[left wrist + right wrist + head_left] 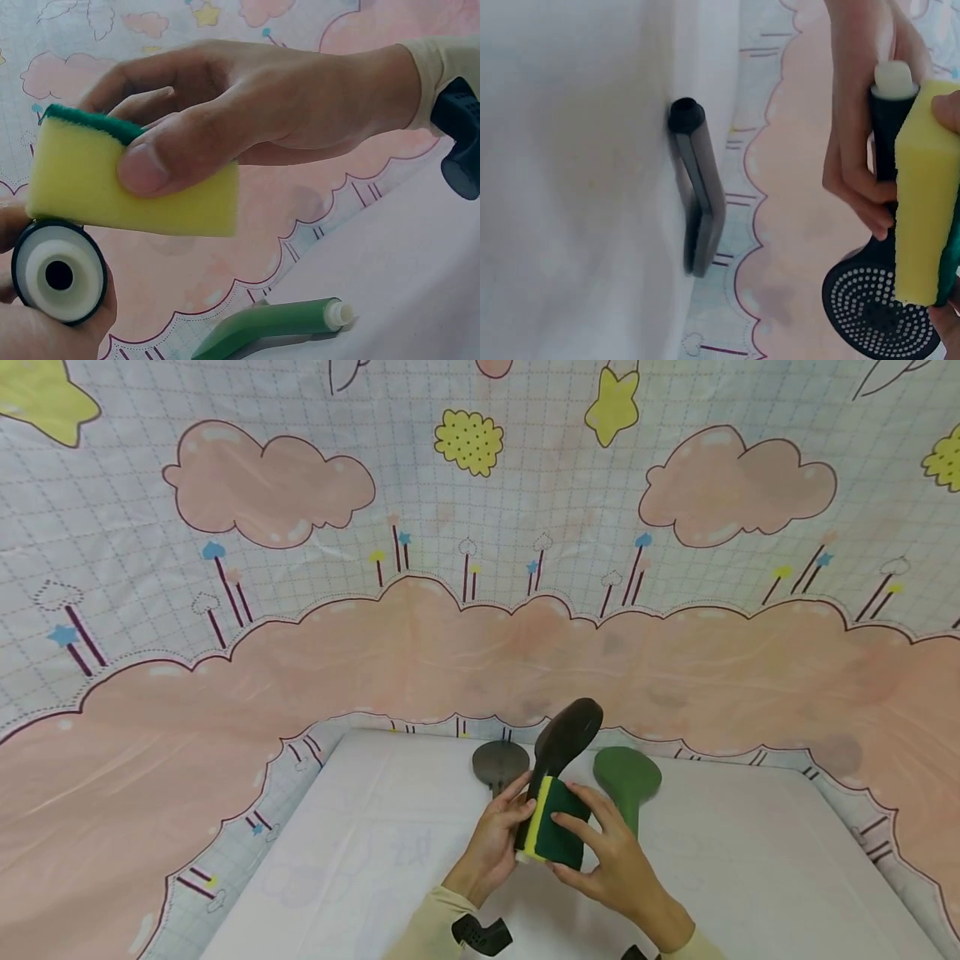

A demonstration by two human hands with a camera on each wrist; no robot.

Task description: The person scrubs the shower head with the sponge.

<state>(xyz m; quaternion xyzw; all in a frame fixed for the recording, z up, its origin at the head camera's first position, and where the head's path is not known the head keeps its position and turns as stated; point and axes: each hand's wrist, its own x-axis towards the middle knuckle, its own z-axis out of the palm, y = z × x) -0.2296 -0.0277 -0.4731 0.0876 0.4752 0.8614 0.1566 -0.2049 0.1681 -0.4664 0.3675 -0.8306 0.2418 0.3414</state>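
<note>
My left hand [489, 842] grips the handle of a black shower head [572, 731], held tilted above the table with its head up and away. In the right wrist view its round spray face [874, 311] with pale nozzles shows, and a white threaded end [893, 79] tops the handle. A yellow sponge with a green scouring side [564, 827] is pinched between the thumb and fingers of my right hand [617, 870]. Its yellow side [142, 199] lies along the black handle, the green side facing my right palm.
On the white table [360, 843], a grey shower head [500, 762] lies behind my left hand. A green shower head [628, 772] lies behind the right one, its white threaded end [341, 313] seen in the left wrist view. A cloud-patterned cloth [480, 652] hangs behind the table.
</note>
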